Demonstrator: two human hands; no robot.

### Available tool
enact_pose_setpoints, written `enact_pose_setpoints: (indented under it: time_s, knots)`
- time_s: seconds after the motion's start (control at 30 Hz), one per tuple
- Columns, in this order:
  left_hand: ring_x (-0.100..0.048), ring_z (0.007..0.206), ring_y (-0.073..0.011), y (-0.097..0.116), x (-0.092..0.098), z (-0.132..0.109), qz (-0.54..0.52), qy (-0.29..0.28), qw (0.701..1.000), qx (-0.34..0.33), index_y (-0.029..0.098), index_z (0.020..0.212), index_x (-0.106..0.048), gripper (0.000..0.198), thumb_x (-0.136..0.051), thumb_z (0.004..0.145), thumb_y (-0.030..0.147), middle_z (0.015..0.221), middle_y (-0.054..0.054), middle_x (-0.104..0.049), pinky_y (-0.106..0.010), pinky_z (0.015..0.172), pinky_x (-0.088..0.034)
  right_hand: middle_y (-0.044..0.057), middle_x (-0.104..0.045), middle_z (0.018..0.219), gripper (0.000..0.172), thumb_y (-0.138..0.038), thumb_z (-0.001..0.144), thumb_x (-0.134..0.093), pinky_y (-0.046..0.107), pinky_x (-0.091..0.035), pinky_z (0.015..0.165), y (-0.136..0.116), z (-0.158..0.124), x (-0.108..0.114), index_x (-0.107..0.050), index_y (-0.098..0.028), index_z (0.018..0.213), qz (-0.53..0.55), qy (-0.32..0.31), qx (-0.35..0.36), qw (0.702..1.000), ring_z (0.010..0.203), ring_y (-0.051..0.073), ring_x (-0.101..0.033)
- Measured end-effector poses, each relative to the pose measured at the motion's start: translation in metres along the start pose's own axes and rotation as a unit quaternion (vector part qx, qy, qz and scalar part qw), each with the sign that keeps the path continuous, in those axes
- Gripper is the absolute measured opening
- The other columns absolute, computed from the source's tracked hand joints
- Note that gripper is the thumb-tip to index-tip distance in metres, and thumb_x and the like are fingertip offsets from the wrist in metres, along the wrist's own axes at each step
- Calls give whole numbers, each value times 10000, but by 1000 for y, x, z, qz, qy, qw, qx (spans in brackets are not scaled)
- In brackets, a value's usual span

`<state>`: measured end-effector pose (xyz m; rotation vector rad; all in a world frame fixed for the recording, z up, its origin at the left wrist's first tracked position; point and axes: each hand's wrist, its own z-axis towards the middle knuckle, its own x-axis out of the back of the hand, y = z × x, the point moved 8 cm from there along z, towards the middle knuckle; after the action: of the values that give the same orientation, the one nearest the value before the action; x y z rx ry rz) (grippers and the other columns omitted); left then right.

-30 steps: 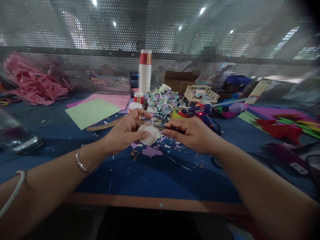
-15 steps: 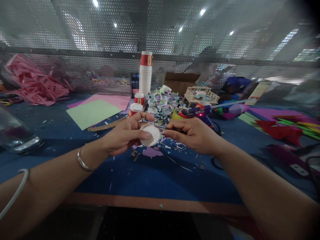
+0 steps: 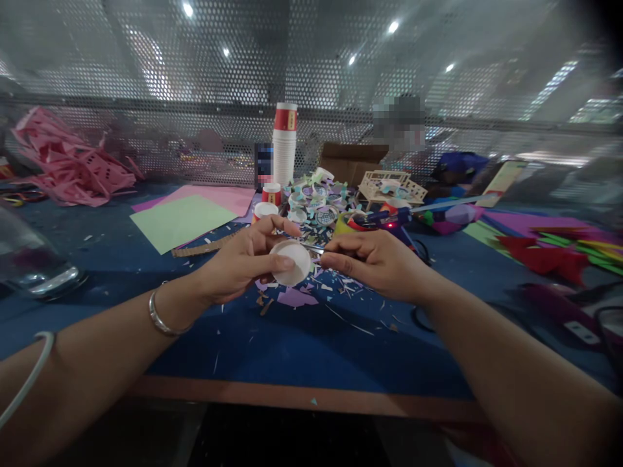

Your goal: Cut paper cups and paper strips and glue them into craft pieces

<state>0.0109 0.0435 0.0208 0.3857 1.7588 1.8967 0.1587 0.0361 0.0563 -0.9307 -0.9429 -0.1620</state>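
Note:
Between the thumb and fingers of my left hand (image 3: 260, 263) is a white round paper piece (image 3: 296, 263), like the cut-off bottom of a paper cup, its flat face turned toward me. My right hand (image 3: 370, 263) is closed on a slim metal-tipped tool (image 3: 316, 249), mostly hidden by the fingers. The tool's shiny tip meets the far right rim of the round piece; whether it goes into the paper I cannot tell. Behind my left fingers stands a paper cup (image 3: 266, 211).
A tall stack of paper cups (image 3: 285, 146) rises behind a heap of small paper rings (image 3: 318, 198). A glue gun (image 3: 389, 220) with a red light lies beyond my right hand. Paper scraps (image 3: 296, 297) litter the blue tabletop (image 3: 302, 350). A glass vessel (image 3: 43, 266) stands left.
Both hands keep nearly the same place. The round piece has tilted slightly in my left hand, and a bit more of the tool's shiny tip shows. The whole view has shifted slightly.

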Motion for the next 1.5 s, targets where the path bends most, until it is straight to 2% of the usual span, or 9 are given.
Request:
enact_pose_setpoints:
  time_s: [0.27,0.5,0.93,1.1,1.27,1.37,1.5]
  knots:
    - [-482,471,-47,4,6,0,94,37,994,-42,215,1162,-489,453,-771,817,299,721,44,-655,-156,379,-317,-21,-493,685,380,-509,975,-540,264,-356,590,6,1,-3,-620,-187,791,-21,1,-13,1000,645,118,-439]
    - [-634,631,-101,13,-1,-4,155,20,984,-90,200,1161,-463,410,-732,860,273,776,21,-681,-192,528,-462,-33,-455,637,392,-512,979,-532,257,-331,547,4,1,-3,-603,-192,765,-36,0,-9,999,598,109,-407]
    - [-637,630,-100,12,-4,-6,134,13,987,-91,203,1163,-472,412,-741,856,265,768,26,-681,-187,524,-446,-38,-456,620,374,-487,981,-539,251,-331,532,-2,0,-2,-609,-191,763,-27,-1,8,1000,576,102,-410]
    - [-573,554,-71,5,-1,-4,44,6,998,-44,230,1172,-491,447,-772,827,263,769,38,-661,-164,453,-383,-39,-446,623,379,-490,978,-545,246,-328,534,-3,0,-2,-615,-187,762,4,-5,4,1000,585,100,-401]
    - [-594,580,-87,4,-6,-4,-43,-23,999,2,252,1179,-482,480,-775,800,211,738,54,-618,-175,511,-446,-47,-447,611,396,-524,966,-558,246,-299,513,1,0,-2,-632,-183,781,75,-11,-6,997,551,86,-380]
    - [-541,540,-81,5,-5,-4,-28,-12,1000,-8,253,1206,-473,513,-784,798,234,690,66,-581,-179,485,-408,-68,-403,561,387,-537,951,-582,248,-250,474,9,0,0,-644,-180,813,135,13,-26,990,493,74,-331]
    - [-542,579,-86,0,0,-2,42,14,999,-24,231,1253,-456,563,-794,805,273,719,42,-611,-187,498,-378,-77,-394,577,359,-521,905,-664,246,-201,447,19,1,-3,-615,-174,825,185,45,-50,980,479,60,-317]
